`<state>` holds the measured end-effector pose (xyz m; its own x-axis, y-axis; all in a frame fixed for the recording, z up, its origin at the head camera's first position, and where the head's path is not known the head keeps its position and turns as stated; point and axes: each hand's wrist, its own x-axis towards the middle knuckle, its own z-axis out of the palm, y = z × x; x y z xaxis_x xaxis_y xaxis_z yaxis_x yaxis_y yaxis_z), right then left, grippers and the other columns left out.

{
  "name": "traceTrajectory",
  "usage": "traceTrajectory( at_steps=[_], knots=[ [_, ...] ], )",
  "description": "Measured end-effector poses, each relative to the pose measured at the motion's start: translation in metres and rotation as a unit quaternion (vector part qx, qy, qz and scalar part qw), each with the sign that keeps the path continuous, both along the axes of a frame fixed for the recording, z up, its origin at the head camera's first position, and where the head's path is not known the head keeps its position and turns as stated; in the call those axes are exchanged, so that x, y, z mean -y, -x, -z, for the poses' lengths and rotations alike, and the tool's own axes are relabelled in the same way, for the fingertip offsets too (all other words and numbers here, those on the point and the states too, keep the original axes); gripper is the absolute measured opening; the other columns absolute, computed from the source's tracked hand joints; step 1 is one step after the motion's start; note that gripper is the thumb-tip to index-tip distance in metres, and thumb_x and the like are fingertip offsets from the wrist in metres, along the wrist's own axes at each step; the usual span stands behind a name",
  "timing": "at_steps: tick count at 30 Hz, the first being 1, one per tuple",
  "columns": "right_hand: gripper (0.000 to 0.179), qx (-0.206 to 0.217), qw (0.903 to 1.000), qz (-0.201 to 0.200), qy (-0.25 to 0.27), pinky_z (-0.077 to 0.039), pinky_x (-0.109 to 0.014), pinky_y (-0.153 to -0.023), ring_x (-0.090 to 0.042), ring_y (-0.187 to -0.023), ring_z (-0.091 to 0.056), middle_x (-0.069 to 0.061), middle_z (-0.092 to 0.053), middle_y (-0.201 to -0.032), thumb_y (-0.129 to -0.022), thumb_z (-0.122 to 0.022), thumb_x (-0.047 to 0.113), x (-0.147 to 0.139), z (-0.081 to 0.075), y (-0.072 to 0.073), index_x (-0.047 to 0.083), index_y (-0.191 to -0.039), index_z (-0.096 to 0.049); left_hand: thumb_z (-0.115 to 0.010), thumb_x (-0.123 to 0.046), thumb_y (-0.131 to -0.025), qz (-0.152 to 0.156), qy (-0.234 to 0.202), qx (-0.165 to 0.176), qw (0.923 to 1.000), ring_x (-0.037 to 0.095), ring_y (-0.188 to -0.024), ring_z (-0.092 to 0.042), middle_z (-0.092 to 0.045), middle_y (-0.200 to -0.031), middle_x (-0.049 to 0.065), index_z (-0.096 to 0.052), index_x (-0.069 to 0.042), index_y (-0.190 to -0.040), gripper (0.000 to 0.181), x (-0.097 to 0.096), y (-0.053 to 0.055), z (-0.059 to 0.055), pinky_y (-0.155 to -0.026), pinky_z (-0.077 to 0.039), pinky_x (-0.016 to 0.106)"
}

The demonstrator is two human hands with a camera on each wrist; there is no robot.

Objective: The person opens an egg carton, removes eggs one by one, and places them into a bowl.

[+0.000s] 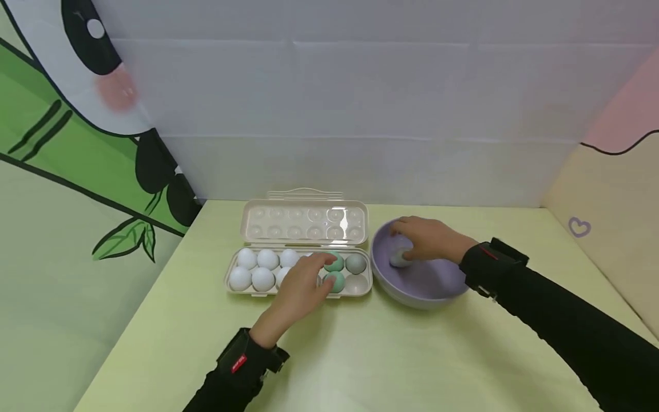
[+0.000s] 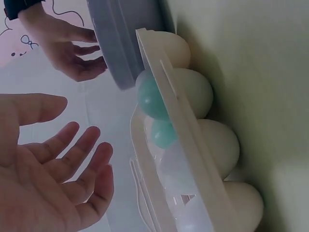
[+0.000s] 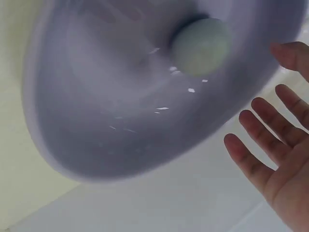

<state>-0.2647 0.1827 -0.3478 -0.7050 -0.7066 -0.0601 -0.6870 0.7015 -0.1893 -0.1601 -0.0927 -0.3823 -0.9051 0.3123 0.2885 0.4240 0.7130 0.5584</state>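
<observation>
An egg carton (image 1: 356, 284) lies with its lid (image 1: 305, 221) folded back. Several white eggs (image 1: 263, 280) fill its left part; two mint-green eggs (image 1: 336, 262) and a pale grey-green egg (image 1: 356, 264) sit toward the right. Above the carton hovers my left hand (image 1: 300, 286), fingers spread and holding nothing, as the left wrist view shows. To the carton's right stands a lilac bowl (image 1: 432, 283) with one pale green egg (image 3: 203, 47) inside. My right hand (image 1: 429, 237) hangs over the bowl, its fingers loosely extended and apart from that egg.
Both carton and bowl rest on a pale yellow-green tabletop (image 1: 401, 360). A pale wall (image 1: 360, 114) rises behind it, with cartoon-printed panels (image 1: 82, 103) at the left and a beige one (image 1: 612, 206) at the right. The bowl stands close beside the carton.
</observation>
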Motion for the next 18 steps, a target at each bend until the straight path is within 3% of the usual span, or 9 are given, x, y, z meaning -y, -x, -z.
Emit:
traceTrajectory(
  at_steps=[5, 10, 14, 18],
  knots=[
    [0.039, -0.034, 0.9985, -0.025, 0.035, -0.044, -0.037, -0.083, -0.016, -0.100, -0.049, 0.002, -0.053, -0.108, -0.074, -0.071, 0.019, -0.002, -0.014, -0.024, 0.016, -0.109, -0.053, -0.059, -0.020, -0.085, 0.022, 0.082, 0.027, 0.9960, 0.026, -0.107, -0.047, -0.056, -0.113, 0.005, -0.053, -0.011, -0.116, 0.033, -0.009, 0.032, -0.003, -0.084, -0.042, 0.044],
    [0.032, -0.055, 0.9948, -0.056, 0.064, -0.044, -0.033, -0.076, -0.012, -0.088, -0.048, 0.007, -0.052, -0.098, -0.075, -0.067, 0.014, -0.004, -0.018, -0.050, 0.018, -0.104, -0.054, -0.060, -0.021, -0.083, 0.041, 0.161, 0.041, 0.9853, 0.027, -0.101, -0.049, -0.057, -0.112, 0.007, -0.053, -0.011, -0.116, 0.035, -0.020, 0.060, 0.007, -0.080, -0.043, 0.043],
    [0.028, -0.068, 0.9925, -0.073, 0.070, -0.044, -0.030, -0.074, -0.009, -0.084, -0.047, 0.010, -0.050, -0.094, -0.076, -0.066, 0.013, -0.006, -0.012, -0.065, 0.019, -0.101, -0.054, -0.063, -0.026, -0.081, 0.033, 0.205, 0.043, 0.9773, 0.025, -0.098, -0.049, -0.056, -0.110, 0.006, -0.053, -0.013, -0.116, 0.039, -0.030, 0.073, 0.016, -0.077, -0.042, 0.045],
    [0.026, -0.080, 0.9906, -0.084, 0.073, -0.044, -0.029, -0.073, -0.007, -0.081, -0.046, 0.011, -0.049, -0.091, -0.077, -0.065, 0.014, -0.007, -0.003, -0.076, 0.018, -0.101, -0.054, -0.064, -0.028, -0.077, 0.024, 0.248, 0.019, 0.9682, 0.021, -0.090, -0.049, -0.056, -0.100, 0.001, -0.055, -0.017, -0.110, 0.036, -0.038, 0.080, 0.028, -0.072, -0.039, 0.042]
  ],
)
